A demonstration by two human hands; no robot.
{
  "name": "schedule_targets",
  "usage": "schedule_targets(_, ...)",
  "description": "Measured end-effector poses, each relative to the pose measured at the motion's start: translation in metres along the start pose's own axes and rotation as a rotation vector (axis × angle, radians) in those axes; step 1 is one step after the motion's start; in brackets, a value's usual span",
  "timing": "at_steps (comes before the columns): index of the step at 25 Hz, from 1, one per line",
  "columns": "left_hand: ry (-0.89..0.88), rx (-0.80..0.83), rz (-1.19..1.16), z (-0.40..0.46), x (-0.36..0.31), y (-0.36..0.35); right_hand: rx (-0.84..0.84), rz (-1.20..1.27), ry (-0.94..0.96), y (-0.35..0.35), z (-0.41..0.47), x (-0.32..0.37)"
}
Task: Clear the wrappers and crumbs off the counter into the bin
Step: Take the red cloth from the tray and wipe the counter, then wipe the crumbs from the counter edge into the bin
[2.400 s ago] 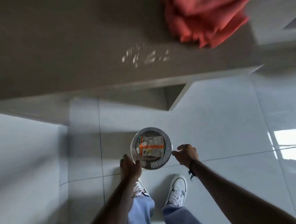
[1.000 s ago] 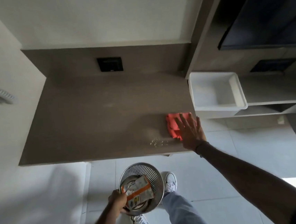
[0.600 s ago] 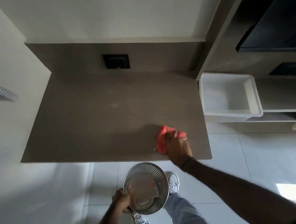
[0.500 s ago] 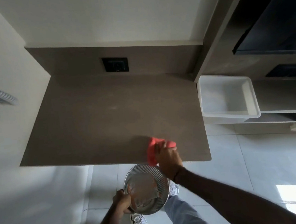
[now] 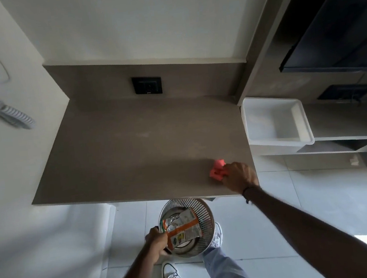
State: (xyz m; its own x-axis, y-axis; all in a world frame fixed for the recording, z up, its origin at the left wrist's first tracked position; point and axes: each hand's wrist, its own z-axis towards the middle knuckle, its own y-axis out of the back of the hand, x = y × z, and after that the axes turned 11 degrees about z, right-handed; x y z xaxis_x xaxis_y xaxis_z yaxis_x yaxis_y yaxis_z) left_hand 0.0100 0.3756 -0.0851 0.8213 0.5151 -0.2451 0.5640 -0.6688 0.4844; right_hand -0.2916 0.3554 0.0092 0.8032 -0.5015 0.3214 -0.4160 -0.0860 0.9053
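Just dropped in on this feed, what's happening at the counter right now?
A person is cleaning the brown counter. The right hand presses a bunched red cloth onto its front right corner. The left hand holds a perforated metal bin by the rim, just below the counter's front edge. A wrapper already lies in the bin. No crumbs are visible on the counter from this view.

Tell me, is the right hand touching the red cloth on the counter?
Touching. The head view shows the right hand closed around the red cloth, its fingers overlapping the cloth's near edge with no gap, pressing it on the counter.
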Motion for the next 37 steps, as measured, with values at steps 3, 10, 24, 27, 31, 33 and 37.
schedule_targets(3, -0.015, -0.003, -0.024, 0.000, 0.005, 0.003, 0.096, 0.092, 0.108, -0.036, -0.026, 0.039)
schedule_targets(10, -0.031, 0.007, -0.048, 0.002, 0.021, 0.013, 0.347, 1.117, -0.548, -0.059, -0.038, 0.072)
schedule_targets(24, -0.019, 0.111, -0.146, 0.019, 0.017, -0.020, 0.125, 0.590, -0.541, -0.141, -0.098, -0.031)
schedule_targets(27, -0.007, 0.155, -0.142, 0.057, 0.022, -0.051, 0.341, 0.693, -0.621, -0.206, -0.094, -0.050)
schedule_targets(31, 0.000, 0.054, -0.051, 0.145, 0.046, -0.123, 0.329, 0.656, -0.652, -0.304, -0.067, -0.095)
schedule_targets(33, 0.031, 0.046, -0.059, 0.191, 0.060, -0.159, 0.373, 0.615, -0.655, -0.356, -0.050, -0.116)
schedule_targets(37, 0.082, 0.174, -0.098, 0.268, 0.095, -0.211, 0.439, 0.579, -0.672, -0.453, -0.036, -0.149)
